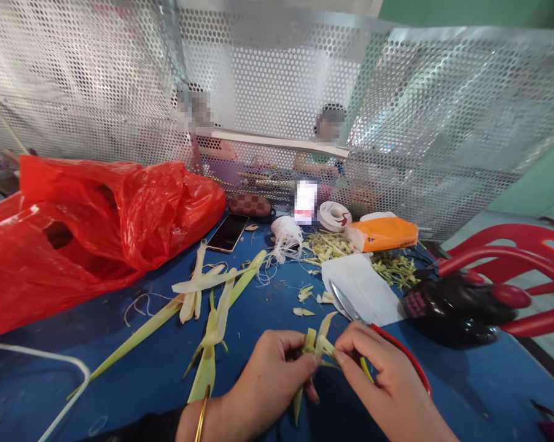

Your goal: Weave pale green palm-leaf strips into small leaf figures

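Note:
Near the table's front edge, my left hand [277, 374] grips pale green corn husk strips [310, 339] between thumb and fingers. The strips are folded across each other, and one end hangs below the hand. My right hand [382, 368] pinches the end of one strip on the right side of the same piece. Scissors [346, 302] with red handles lie beside and partly under my right hand, their blades on a white tissue [373, 291]. To the left, a tied corn husk piece [211, 337] rests among loose husks [139, 331].
A red plastic bag [88, 227] fills the left side. Behind lie a phone [228, 232], a checked case [250, 205], white string [287, 233], a ribbon spool [335, 216], an orange tissue pack [382, 233] and husk scraps [330, 244]. A black bottle-like object [456, 307] stands right.

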Demonstrator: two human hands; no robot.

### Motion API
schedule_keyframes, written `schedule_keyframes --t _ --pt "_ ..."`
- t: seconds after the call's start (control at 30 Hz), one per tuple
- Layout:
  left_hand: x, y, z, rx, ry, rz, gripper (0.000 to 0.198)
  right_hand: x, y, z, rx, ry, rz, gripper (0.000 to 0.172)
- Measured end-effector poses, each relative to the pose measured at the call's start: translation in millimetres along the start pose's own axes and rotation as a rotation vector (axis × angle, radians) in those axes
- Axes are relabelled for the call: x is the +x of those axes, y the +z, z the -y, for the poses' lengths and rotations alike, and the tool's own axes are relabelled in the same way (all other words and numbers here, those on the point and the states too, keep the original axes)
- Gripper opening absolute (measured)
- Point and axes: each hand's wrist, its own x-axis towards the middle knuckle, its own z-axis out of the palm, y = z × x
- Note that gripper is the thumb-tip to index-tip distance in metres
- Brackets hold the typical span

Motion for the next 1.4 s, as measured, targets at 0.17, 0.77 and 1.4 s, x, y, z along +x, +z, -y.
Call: schedule_keyframes --t 0.17,0.77,1.4 --pt "-2.5 -0.7 0.9 0.119 0.042 -0.026 0.015 -1.7 4.3 -1.1 -0.104 -0.077 0.001 0.02" --pt "-9.9 2.5 5.2 0.461 0.159 -0.029 0.017 -10.7 16.1 -0.6 -0.166 -0.262 -0.081 0.03" --pt "-17.0 3.2 -0.6 0.7 0.325 0.135 0.017 -12.7 9.5 15.3 0.346 0.131 -0.215 0.02"
